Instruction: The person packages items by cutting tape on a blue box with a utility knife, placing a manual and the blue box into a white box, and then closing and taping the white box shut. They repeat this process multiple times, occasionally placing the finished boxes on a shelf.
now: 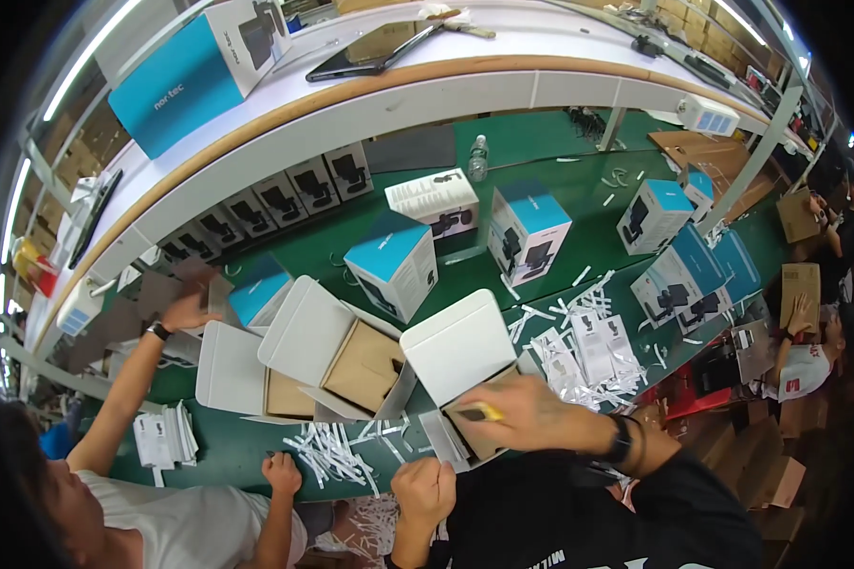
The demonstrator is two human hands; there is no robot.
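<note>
My right hand is closed around a small yellow tool, its exact kind blurred, over an open white box. The box's lid stands raised at the back, and brown cardboard shows inside. Close to the box's near left corner, at the table edge, my left hand is curled into a fist with nothing visible in it. Just left stand two more open white boxes with brown cardboard inserts. Paper strips lie heaped in front of them on the green table.
Closed blue-and-white boxes stand along the back, with more at right. Plastic-bagged leaflets lie amid paper strips. A co-worker at left reaches a hand toward the boxes. A white shelf spans above, holding a tablet.
</note>
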